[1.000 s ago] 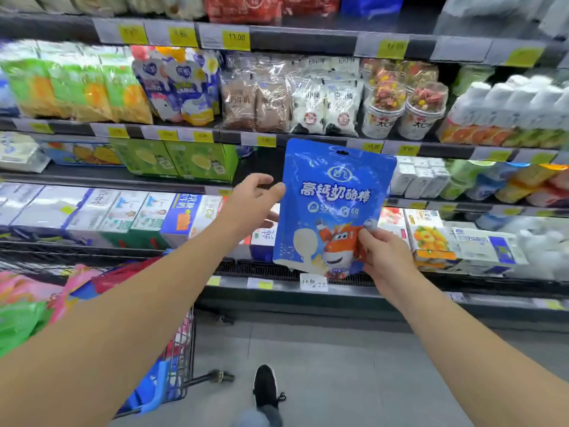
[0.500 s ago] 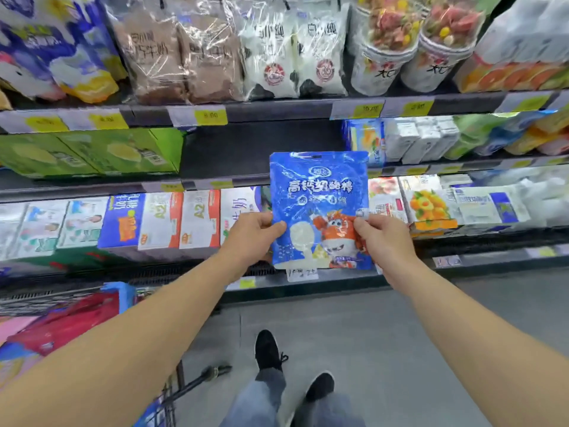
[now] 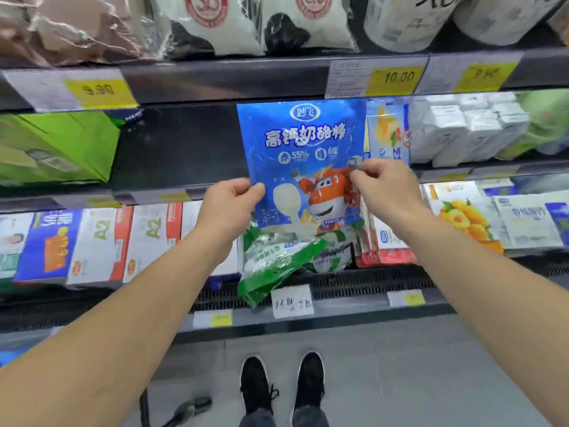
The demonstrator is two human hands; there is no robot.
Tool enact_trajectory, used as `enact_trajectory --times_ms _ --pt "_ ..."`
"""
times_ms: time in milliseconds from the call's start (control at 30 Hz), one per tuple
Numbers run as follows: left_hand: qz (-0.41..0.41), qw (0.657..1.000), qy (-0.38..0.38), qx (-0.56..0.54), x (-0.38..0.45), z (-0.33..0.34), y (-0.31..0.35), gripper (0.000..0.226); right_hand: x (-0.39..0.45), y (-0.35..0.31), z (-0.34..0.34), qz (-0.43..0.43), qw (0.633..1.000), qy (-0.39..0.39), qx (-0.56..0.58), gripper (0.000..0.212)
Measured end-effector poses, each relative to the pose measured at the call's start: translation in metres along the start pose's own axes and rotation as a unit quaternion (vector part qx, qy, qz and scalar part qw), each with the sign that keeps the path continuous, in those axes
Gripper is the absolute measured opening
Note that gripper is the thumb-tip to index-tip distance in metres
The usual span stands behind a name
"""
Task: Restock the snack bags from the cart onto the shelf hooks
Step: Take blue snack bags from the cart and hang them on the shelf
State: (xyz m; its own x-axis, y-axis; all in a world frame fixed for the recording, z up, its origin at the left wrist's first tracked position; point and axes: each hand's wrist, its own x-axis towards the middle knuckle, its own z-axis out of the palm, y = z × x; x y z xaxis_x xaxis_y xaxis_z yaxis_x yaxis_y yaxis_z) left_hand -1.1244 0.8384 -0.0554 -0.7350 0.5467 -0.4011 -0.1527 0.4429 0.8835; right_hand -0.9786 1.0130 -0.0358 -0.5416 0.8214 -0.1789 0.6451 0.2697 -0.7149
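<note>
Both hands are up at the shelf, holding a blue bag (image 3: 303, 155) upright in front of the dark gap under the shelf edge (image 3: 215, 78) — its top right at that edge. The left hand (image 3: 226, 208) pinches the bag's left side, thumb on the front; the right hand (image 3: 386, 189) pinches the right side with curled fingers. Just below hangs a green bag (image 3: 277, 266) — tilted over the price strip.

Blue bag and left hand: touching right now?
Touching. The head view shows the left hand pinching the blue bag at its left edge, thumb over the front.
</note>
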Motion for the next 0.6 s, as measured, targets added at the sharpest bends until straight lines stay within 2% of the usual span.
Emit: enact_trajectory --times_ms 100,267,467,567,600 --pt "0.023 0.999 0.023 -0.029 0.026 0.006 0.007 0.025 0.03 -0.004 0.004 -0.021 0.997 0.024 0.076 0.018" --pt "0.045 0.994 0.049 -0.091 0.063 0.02 0.024 0.023 0.074 -0.001 0.023 -0.006 0.975 0.05 0.217 0.024" --pt "0.058 0.988 0.044 -0.138 0.074 0.04 0.014 0.021 0.092 0.016 0.04 -0.002 0.96 0.076 0.269 0.021" --pt "0.064 0.982 0.087 -0.152 0.068 0.039 0.006 0.012 0.085 0.022 0.036 -0.01 0.954 0.108 0.279 0.012" --pt "0.074 0.979 0.108 -0.157 0.065 0.037 0.005 0.011 0.081 0.022 0.032 -0.013 0.954 0.127 0.272 0.018"
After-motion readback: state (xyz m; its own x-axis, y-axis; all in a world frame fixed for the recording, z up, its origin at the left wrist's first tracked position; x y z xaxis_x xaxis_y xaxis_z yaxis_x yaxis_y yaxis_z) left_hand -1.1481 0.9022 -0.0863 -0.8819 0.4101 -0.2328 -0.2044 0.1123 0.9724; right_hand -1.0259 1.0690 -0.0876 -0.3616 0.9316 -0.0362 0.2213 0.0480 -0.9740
